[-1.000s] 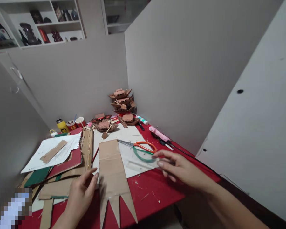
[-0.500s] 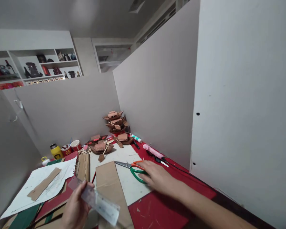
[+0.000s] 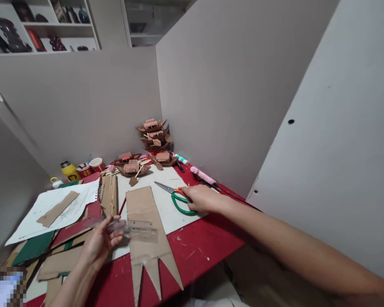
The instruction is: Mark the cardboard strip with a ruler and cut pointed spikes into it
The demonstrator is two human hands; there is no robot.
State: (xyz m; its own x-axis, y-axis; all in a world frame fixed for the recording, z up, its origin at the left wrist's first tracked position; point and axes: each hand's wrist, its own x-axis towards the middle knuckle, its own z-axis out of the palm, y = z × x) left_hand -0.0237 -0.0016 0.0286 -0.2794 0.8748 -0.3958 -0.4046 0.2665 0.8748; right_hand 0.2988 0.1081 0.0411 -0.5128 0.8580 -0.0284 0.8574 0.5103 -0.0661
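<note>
My left hand (image 3: 99, 243) is closed on a clear plastic ruler (image 3: 142, 230), its free end reaching over a long piece of brown cardboard (image 3: 144, 204). Pointed strips are cut into the near end of that cardboard. My right hand (image 3: 202, 198) grips a pair of scissors (image 3: 164, 187) by the handles, one green and one orange. The blades point left, to the far right corner of the cardboard. A thin red pencil (image 3: 122, 206) lies along the cardboard's left edge.
Small brown model boats (image 3: 155, 136) are stacked at the back, with others before them. Paper cups (image 3: 97, 164) and a yellow bottle (image 3: 69, 171) stand at back left. A paper sheet (image 3: 48, 204) covers cardboard scraps. A pink tool (image 3: 203, 175) lies beside the right partition (image 3: 227, 106).
The view has tilted down, showing the cardboard's cut near end. The ruler has turned flatter above the cardboard. My right hand has closed around the scissors' handles.
</note>
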